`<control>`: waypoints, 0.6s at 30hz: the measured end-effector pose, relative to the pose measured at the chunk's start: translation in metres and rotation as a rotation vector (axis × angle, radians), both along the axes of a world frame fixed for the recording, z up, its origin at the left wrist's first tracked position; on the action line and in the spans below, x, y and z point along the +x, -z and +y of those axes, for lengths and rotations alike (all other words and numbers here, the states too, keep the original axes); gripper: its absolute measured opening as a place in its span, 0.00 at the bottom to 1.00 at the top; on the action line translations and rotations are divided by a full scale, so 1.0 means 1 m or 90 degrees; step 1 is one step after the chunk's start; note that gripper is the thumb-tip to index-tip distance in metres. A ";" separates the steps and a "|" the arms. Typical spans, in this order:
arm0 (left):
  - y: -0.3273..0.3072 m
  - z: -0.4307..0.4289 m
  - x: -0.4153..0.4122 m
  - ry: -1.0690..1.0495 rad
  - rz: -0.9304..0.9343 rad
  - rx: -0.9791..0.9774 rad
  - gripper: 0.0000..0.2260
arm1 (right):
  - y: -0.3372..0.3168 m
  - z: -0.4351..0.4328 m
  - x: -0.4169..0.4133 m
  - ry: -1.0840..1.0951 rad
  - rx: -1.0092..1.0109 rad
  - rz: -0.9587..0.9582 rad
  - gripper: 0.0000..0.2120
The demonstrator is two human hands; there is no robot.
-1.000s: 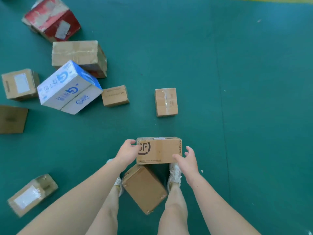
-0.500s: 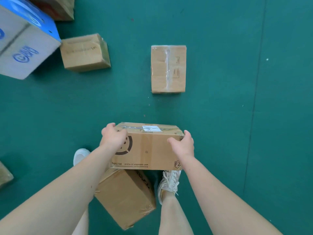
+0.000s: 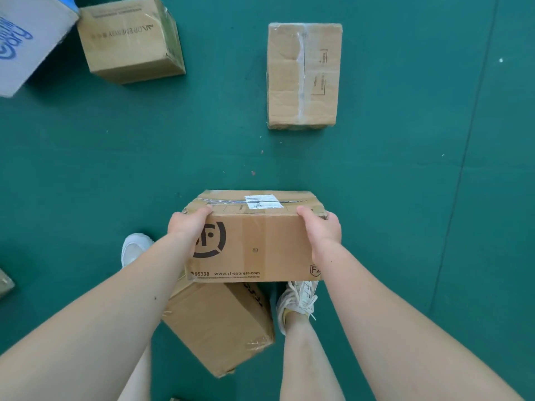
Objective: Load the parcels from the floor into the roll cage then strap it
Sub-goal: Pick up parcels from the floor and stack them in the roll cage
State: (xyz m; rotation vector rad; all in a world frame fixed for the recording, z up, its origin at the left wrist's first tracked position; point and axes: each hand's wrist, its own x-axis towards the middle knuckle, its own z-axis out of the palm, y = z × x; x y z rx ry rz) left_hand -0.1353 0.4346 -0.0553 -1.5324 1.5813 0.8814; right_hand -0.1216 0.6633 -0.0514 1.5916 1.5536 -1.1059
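A brown SF Express parcel (image 3: 257,241) is held in front of me, above the green floor. My left hand (image 3: 186,225) grips its left end and my right hand (image 3: 320,227) grips its right end, thumbs on the top edge and fingers curled round the sides. A second brown parcel (image 3: 220,322) lies on the floor between my feet, partly under the held one. The roll cage is out of view.
A taped brown parcel (image 3: 304,75) lies ahead on the floor. Another brown box (image 3: 130,39) and a white and blue carton (image 3: 26,39) sit at the upper left. A box corner (image 3: 4,282) shows at the left edge. My white shoes (image 3: 298,299) flank the lower parcel.
My hands closed round the ends of the SF parcel. The view moved nearer to it and the floor, so the far boxes slid up and out of frame.
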 end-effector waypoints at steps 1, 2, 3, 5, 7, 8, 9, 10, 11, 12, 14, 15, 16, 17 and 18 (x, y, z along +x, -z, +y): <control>-0.005 -0.002 0.003 -0.022 -0.005 0.001 0.30 | -0.006 -0.006 0.000 0.009 0.006 0.002 0.19; -0.010 -0.005 0.005 -0.046 -0.010 0.001 0.29 | -0.011 -0.011 0.001 0.019 0.014 0.009 0.20; -0.018 -0.007 0.008 -0.068 -0.012 0.000 0.27 | -0.017 -0.015 0.002 0.025 0.019 0.017 0.21; -0.038 -0.011 0.009 -0.096 -0.004 0.006 0.25 | -0.034 -0.022 0.005 0.031 0.017 0.035 0.22; -0.066 -0.013 0.006 -0.103 0.015 0.007 0.24 | -0.057 -0.028 0.004 0.041 0.017 0.053 0.22; -0.083 -0.015 0.003 -0.105 0.027 0.005 0.24 | -0.071 -0.031 0.002 0.046 0.015 0.063 0.22; -0.101 -0.017 -0.001 -0.107 0.040 0.001 0.24 | -0.087 -0.034 0.000 0.050 0.009 0.073 0.21; -0.119 -0.020 -0.005 -0.108 0.055 -0.003 0.24 | -0.104 -0.037 -0.004 0.050 0.004 0.085 0.21; -0.137 -0.023 -0.010 -0.111 0.067 -0.007 0.25 | -0.123 -0.041 -0.008 0.052 -0.002 0.098 0.21; -0.156 -0.027 -0.013 -0.115 0.078 -0.009 0.25 | -0.142 -0.045 -0.013 0.053 -0.005 0.109 0.20; -0.199 -0.036 -0.021 -0.124 0.106 -0.010 0.25 | -0.184 -0.055 -0.026 0.043 -0.008 0.133 0.21; -0.220 -0.039 -0.025 -0.128 0.120 -0.014 0.25 | -0.205 -0.060 -0.032 0.036 -0.010 0.147 0.21; -0.242 -0.043 -0.030 -0.133 0.137 -0.020 0.24 | -0.226 -0.064 -0.040 0.030 -0.014 0.165 0.22; -0.265 -0.047 -0.033 -0.139 0.156 -0.025 0.24 | -0.248 -0.069 -0.045 0.024 -0.021 0.182 0.23; -0.291 -0.052 -0.035 -0.147 0.179 -0.030 0.24 | -0.272 -0.074 -0.051 0.014 -0.030 0.203 0.23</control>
